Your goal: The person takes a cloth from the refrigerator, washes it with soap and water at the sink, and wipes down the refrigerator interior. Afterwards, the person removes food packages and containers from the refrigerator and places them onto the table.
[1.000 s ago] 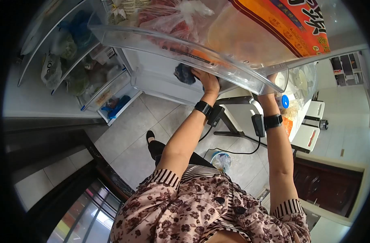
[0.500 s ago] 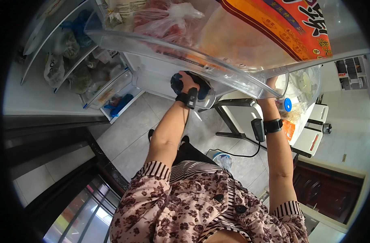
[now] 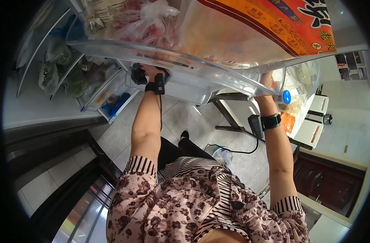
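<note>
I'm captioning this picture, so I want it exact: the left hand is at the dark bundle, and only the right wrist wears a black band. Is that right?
Not quite: the head view shows black bands on both wrists, a left band and a right band. The left hand is at the dark bundle.

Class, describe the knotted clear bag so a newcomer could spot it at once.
Find the clear plastic drawer across the picture's top. Behind its front, left of the big orange-printed bag, sits the knotted bag. Reddish contents show through its crinkled plastic.
</note>
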Motion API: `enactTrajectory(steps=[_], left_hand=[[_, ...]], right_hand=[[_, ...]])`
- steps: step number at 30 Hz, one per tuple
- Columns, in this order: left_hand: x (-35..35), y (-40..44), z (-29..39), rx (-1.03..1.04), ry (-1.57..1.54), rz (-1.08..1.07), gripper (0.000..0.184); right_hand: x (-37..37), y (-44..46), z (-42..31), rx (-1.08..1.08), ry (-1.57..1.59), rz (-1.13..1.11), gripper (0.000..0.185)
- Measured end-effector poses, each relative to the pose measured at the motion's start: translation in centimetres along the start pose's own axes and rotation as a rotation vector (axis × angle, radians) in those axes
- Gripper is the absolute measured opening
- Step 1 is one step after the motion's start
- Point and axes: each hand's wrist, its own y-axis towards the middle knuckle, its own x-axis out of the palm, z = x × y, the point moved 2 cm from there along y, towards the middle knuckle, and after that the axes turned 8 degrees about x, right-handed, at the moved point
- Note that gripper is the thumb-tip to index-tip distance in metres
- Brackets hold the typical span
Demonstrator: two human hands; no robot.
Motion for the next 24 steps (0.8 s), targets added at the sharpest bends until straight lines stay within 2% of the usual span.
enactTrajectory(steps=[1,5,7,9,10,11,12,13,14,16,17,20,21,22,23,24], left_hand=[[1.6,-1.0,-0.4,0.013,0.008,-0.006,0.067],[7.9,-5.6,-3.4,0.036,0.091,-0.038,0.062],[10.6,-7.4,-6.1,0.051,0.153,-0.049,0.060],[11.6,-7.3,-13.0,0.166,0.139,-0.036,0.058],[11.4,-6.2,-20.6,0.390,0.103,-0.033,0.057],[13.3,-7.4,-15.0,0.083,-0.199,-0.070,0.051],[16.1,-9.3,-6.5,-0.272,-0.631,0.032,0.046],[19.3,-11.7,4.2,-0.576,-0.931,0.236,0.042],[20.1,-12.0,7.7,-0.574,-0.922,0.232,0.042],[21.0,-12.6,11.9,-0.557,-1.005,-0.016,0.039],[20.7,-12.7,13.6,-0.476,-1.034,-0.229,0.039],[19.9,-12.6,16.8,-0.559,-1.051,-0.187,0.040],[19.8,-12.4,17.9,-0.566,-1.045,-0.188,0.040],[19.6,-12.1,19.8,-0.593,-0.983,-0.092,0.041],[18.9,-12.1,20.6,-0.625,-0.917,0.003,0.042],[17.9,-11.7,20.3,-0.597,-0.892,-0.008,0.043]], right_hand=[[0.4,-0.3,-0.3,-0.029,-0.026,0.049,0.064],[0.3,0.0,-0.2,-0.031,-0.014,0.000,0.066],[0.3,0.1,-0.1,-0.040,-0.035,0.064,0.066],[-0.4,0.7,0.2,-0.002,0.021,0.030,0.066],[-0.7,1.0,0.5,0.029,0.074,0.011,0.066],[0.3,0.4,-0.2,0.055,0.078,0.052,0.066],[0.8,0.3,-0.5,0.057,0.084,0.048,0.066],[1.0,0.3,-0.7,0.014,0.015,0.107,0.065],[1.2,0.1,-0.8,-0.028,-0.051,0.169,0.064],[1.2,-0.1,-0.6,0.015,-0.016,0.192,0.061],[0.7,0.3,-0.2,-0.012,-0.051,0.168,0.060],[-0.6,1.3,0.6,0.035,0.033,0.108,0.057],[-0.9,1.8,0.6,-0.024,-0.070,0.093,0.055],[-1.3,1.6,0.6,-0.083,-0.175,0.084,0.054],[0.7,0.0,-0.8,-0.053,-0.184,0.091,0.049],[2.0,-0.8,-1.7,0.000,-0.077,0.107,0.043]])
